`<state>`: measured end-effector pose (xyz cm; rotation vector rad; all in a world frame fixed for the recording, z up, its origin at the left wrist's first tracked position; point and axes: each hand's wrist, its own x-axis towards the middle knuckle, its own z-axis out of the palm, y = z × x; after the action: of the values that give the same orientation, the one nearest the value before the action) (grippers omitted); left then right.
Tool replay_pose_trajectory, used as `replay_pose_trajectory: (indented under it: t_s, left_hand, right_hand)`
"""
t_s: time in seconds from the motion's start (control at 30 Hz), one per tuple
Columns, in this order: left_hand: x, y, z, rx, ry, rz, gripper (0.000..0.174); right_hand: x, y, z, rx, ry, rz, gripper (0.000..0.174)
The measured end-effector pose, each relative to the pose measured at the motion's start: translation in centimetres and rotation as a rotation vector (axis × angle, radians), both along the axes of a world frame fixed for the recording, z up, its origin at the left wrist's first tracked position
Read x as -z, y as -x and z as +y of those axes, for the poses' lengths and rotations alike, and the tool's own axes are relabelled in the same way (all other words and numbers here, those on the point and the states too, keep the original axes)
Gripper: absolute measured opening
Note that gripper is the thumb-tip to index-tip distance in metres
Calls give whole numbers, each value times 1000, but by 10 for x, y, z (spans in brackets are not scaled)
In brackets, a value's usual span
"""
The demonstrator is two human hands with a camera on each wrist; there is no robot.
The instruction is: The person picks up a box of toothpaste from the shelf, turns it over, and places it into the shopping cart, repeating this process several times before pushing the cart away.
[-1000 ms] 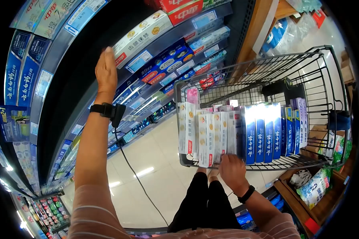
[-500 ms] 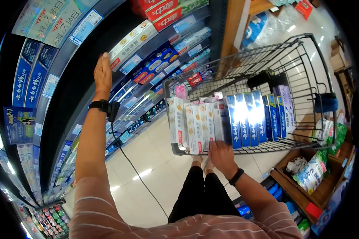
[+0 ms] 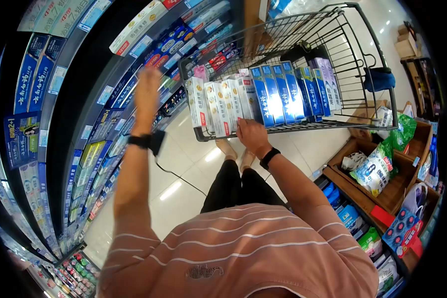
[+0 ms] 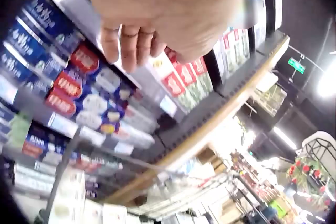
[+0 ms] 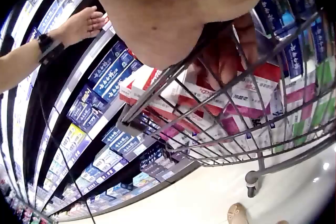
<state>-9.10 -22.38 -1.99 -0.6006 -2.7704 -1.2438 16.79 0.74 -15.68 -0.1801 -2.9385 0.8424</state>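
A shopper in a striped shirt [image 3: 243, 238] stands between a store shelf [image 3: 87, 131] and a wire shopping cart [image 3: 363, 123] loaded with cartons. The left hand [image 3: 148, 94], empty and blurred in the head view, is raised beside the shelf; the left wrist view shows its fingers [image 4: 128, 45] close together and slightly bent. The right hand [image 3: 252, 138] rests at the cart's near rim, fingers [image 5: 226, 66] curled over it against red-and-white carton ends; whether they also pinch a carton cannot be told.

Careful work here would mean steadying the cart by its rim without squeezing the cartons, approaching with the left fingers relaxed, and handling each carton squarely by its long sides so neither end crumples or knocks its neighbors.

The white cartons [image 3: 215, 107] sit side by side at the cart's left end, next to blue cartons [image 3: 264, 97]. Their long axes run across the basket, nearly parallel, red-marked ends toward the shopper. A similar white carton [image 3: 139, 27] lies lengthwise along the shelf, its red-marked end toward the left hand's side.
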Motion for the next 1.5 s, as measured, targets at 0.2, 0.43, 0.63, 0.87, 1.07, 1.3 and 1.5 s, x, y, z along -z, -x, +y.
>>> replay_pose_trajectory:
  t_s: [0.2, 0.43, 0.63, 0.87, 1.07, 1.3, 1.5]
  left_hand:
    - [94, -118, 52, 21, 200, -496, 68]
    - [94, -144, 96, -24, 670, -536, 73]
    - [107, -153, 87, -49, 545, -647, 66]
    - [100, -144, 51, -140, -73, -841, 52]
    - [4, -157, 6, 42, -469, -963, 39]
    - [-81, -190, -20, 199, -658, -1003, 46]
    - [-107, -218, -19, 134, -676, -996, 48]
  right_hand:
    - [-32, -18, 5, -12, 108, 4, 17]
    - [-77, -42, 21, 145, 422, -62, 13]
    - [-84, -62, 35, 160, 512, 32, 16]
    - [-119, -63, 60, 302, 950, -186, 26]
    - [-176, -30, 51, 267, 1192, -137, 46]
    - [-222, 4, 35, 28, 1431, -37, 66]
    - [-221, 14, 36, -102, 1581, -167, 55]
